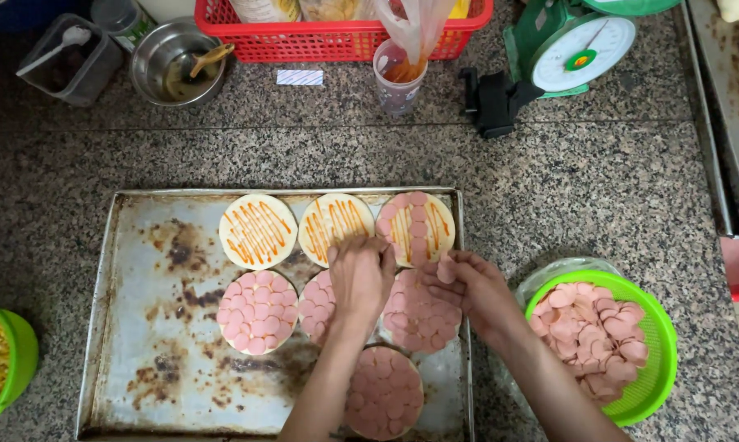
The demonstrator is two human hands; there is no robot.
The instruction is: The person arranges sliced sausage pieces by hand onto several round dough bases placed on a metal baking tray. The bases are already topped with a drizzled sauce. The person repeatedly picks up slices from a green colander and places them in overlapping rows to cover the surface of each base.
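Your left hand [359,274] over baking tray [115,327], fingers curled down at near edge of middle sauced dough round [334,223]; can't tell if pinching anything. Your right hand [472,286] at tray's right rim, fingers closed on few pink sausage slices [446,270]. Top-right round [416,225] partly covered with slices, top-left round [257,231] sauce only. Lower rounds fully covered. Green strainer [652,385] with more slices on desk [590,164], just right of tray. Kitchen scale [580,51], red basket [336,41] at far side.
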